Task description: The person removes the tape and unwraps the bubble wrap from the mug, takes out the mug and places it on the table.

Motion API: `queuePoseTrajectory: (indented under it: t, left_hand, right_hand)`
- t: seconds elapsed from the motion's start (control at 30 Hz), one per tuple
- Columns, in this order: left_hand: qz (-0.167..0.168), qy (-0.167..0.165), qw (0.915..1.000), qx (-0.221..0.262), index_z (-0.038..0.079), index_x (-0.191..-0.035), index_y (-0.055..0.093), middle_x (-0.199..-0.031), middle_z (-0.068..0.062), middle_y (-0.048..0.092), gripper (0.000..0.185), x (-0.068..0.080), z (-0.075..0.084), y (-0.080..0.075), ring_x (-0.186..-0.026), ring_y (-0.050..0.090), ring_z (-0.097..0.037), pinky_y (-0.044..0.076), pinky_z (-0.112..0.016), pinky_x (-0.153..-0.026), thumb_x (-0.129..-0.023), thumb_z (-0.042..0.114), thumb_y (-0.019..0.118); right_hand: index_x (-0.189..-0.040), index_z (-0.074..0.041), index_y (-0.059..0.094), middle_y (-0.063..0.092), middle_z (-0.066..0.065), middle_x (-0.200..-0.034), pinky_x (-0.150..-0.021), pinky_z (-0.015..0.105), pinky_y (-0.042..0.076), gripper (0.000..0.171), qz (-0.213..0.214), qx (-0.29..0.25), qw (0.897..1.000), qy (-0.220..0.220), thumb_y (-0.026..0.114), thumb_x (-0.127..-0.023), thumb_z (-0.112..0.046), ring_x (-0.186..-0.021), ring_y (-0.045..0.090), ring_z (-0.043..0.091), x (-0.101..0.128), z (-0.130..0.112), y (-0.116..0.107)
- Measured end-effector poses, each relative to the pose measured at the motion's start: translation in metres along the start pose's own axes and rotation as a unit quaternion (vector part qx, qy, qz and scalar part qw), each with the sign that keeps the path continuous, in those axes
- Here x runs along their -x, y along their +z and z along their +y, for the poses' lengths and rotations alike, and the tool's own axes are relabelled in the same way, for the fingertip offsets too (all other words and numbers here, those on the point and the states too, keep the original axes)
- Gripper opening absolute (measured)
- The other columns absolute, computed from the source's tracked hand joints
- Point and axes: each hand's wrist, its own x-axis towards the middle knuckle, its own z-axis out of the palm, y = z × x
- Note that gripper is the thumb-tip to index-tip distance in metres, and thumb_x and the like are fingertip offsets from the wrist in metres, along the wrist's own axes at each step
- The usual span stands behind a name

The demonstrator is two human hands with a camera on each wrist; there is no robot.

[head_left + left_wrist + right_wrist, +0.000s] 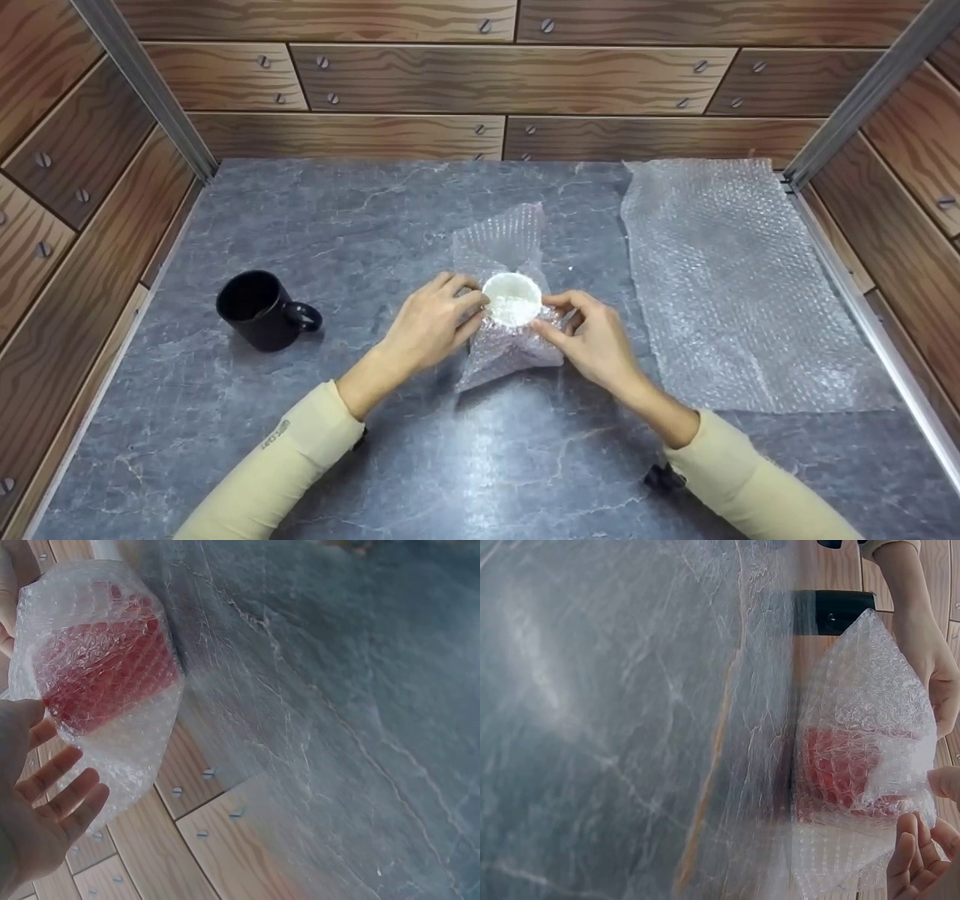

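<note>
**Wrapped cup, desk around it**

Well left of the cup stands a black mug, open desk between. At the cup's left, the left hand, partly curled, pinches bubble wrap; at its right, the right hand pinches it between thumb and forefinger. Farther right, a flat sheet reaches the desk's back edge.

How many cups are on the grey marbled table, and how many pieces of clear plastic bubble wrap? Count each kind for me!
Cups: 2 (black mug with a handle, red cup with a white inside)
Clear plastic bubble wrap: 2 (flat sheet, piece around the red cup)
Total: 4
</note>
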Motion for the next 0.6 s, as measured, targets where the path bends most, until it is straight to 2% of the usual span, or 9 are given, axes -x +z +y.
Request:
queuePoseTrajectory:
  t: [0.23, 0.6]
  left_hand:
    - [0.008, -0.005, 0.9999, 0.004, 0.014, -0.104, 0.077, -0.114, -0.004, 0.075, 0.013, -0.001, 0.0023, -0.0005, -0.104, 0.07, -0.023, 0.064, -0.036, -0.09, -0.102, 0.022, 0.068]
    - [0.013, -0.001, 0.9999, -0.002, 0.012, -0.102, 0.076, -0.112, -0.005, 0.075, 0.012, 0.0, 0.003, 0.001, -0.102, 0.069, -0.023, 0.064, -0.035, -0.087, -0.103, 0.02, 0.067]
  right_hand:
    - [-0.113, -0.005, 0.073, 0.073, 0.009, -0.093, -0.057, 0.016, 0.049, 0.035, 0.005, 0.002, 1.0, 0.0, 0.089, -0.084, -0.016, -0.066, 0.058, 0.007, 0.0, -0.0013, 0.0007]
    - [-0.107, -0.005, 0.07, 0.074, 0.01, -0.095, -0.055, 0.016, 0.048, 0.031, -0.002, 0.0, 1.0, 0.007, 0.088, -0.085, -0.017, -0.065, 0.058, 0.007, -0.0009, -0.0013, 0.0001]
